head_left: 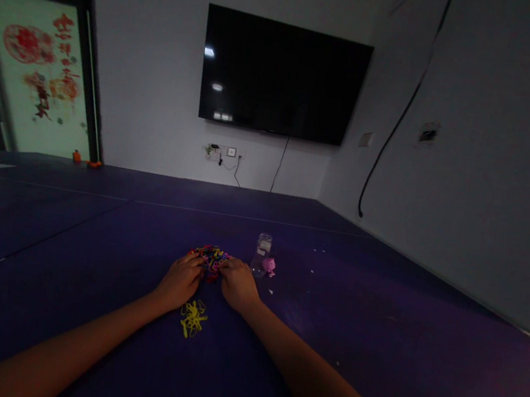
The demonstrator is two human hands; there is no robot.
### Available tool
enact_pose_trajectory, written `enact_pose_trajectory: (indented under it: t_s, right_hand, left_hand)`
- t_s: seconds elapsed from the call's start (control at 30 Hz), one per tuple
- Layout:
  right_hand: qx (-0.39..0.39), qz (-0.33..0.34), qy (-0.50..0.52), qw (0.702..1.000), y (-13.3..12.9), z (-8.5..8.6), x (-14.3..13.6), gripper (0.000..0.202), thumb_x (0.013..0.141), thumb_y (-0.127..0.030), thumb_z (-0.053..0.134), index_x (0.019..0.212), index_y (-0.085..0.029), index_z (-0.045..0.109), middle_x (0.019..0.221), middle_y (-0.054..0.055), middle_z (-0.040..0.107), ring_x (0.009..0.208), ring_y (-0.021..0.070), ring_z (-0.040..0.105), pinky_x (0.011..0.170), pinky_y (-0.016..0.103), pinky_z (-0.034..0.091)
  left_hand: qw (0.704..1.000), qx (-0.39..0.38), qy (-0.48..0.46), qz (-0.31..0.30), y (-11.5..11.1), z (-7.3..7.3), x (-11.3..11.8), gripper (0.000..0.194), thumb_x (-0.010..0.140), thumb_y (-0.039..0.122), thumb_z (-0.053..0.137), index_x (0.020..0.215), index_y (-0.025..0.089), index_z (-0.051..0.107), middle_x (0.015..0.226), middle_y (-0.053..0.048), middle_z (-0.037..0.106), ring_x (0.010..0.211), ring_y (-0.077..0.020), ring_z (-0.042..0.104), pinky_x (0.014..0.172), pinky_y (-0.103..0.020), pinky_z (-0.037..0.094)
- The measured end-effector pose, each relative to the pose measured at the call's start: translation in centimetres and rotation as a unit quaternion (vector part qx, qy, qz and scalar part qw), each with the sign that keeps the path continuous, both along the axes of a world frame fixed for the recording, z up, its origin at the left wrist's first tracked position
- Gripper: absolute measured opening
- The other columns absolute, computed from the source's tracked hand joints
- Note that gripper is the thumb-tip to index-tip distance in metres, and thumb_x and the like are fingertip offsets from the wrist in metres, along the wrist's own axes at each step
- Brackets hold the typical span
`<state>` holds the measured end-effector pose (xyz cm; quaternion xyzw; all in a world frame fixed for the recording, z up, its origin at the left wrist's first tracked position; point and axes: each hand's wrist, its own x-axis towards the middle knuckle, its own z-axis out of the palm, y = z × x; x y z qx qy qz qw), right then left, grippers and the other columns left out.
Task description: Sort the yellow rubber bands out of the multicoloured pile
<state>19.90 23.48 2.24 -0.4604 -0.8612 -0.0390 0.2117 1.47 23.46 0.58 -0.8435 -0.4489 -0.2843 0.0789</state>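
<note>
A heap of small multicoloured rubber bands (pixel 211 258) lies on the dark blue-purple floor between my two hands. My left hand (pixel 181 279) rests at the heap's left side, its fingers bent in among the bands. From the right, my right hand (pixel 237 281) has its fingertips closed on the heap's edge. Which bands the fingers pinch is too small to see. Nearer to me lies a separate little group of yellow rubber bands (pixel 193 318). Just beyond my right hand stands a clear plastic bottle (pixel 261 254), with a crumpled pink object (pixel 269 265) against its right side.
White scraps (pixel 270 291) dot the floor to the right. A large black television (pixel 282 76) hangs on the far wall, above sockets and cables. A black cable (pixel 392 137) runs down the right wall. Orange objects (pixel 94 164) sit near the glass door (pixel 40 75) at left.
</note>
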Motion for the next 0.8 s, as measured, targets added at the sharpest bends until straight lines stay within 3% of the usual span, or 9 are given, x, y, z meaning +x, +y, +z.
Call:
enact_pose_trajectory:
  t_s: [0.23,0.5,0.8]
  right_hand:
    - [0.009,0.006,0.035,0.999,-0.22,0.38,0.03,0.035,0.076,-0.007,0.043,0.102,-0.015,0.064,0.109,0.009,0.062,0.105,0.02,0.051,0.092,0.03,0.036]
    - [0.031,0.017,0.055,0.998,-0.56,0.53,-0.06,0.035,0.077,-0.006,0.041,0.102,-0.014,0.064,0.106,0.01,0.061,0.099,0.0193,0.053,0.089,0.029,0.039]
    - [0.022,-0.053,0.111,0.992,0.05,0.0,0.4,0.034,0.079,-0.006,0.042,0.1,-0.016,0.066,0.107,0.009,0.061,0.102,0.0189,0.054,0.089,0.028,0.041]
  left_hand:
    - [0.999,-0.031,-0.013,-0.002,0.39,-0.16,-0.13,0.03,0.081,0.011,0.045,0.1,0.017,0.067,0.111,-0.011,0.064,0.112,-0.0261,0.051,0.097,-0.046,0.041]
    - [0.999,-0.013,-0.044,-0.016,0.04,0.4,0.12,0.028,0.082,0.009,0.044,0.097,0.016,0.067,0.107,-0.011,0.063,0.105,-0.0236,0.055,0.095,-0.042,0.043]
    - [0.988,-0.003,-0.142,-0.053,0.36,0.27,-0.14,0.032,0.082,0.012,0.044,0.106,0.02,0.064,0.113,-0.007,0.062,0.109,-0.0211,0.053,0.095,-0.044,0.043]
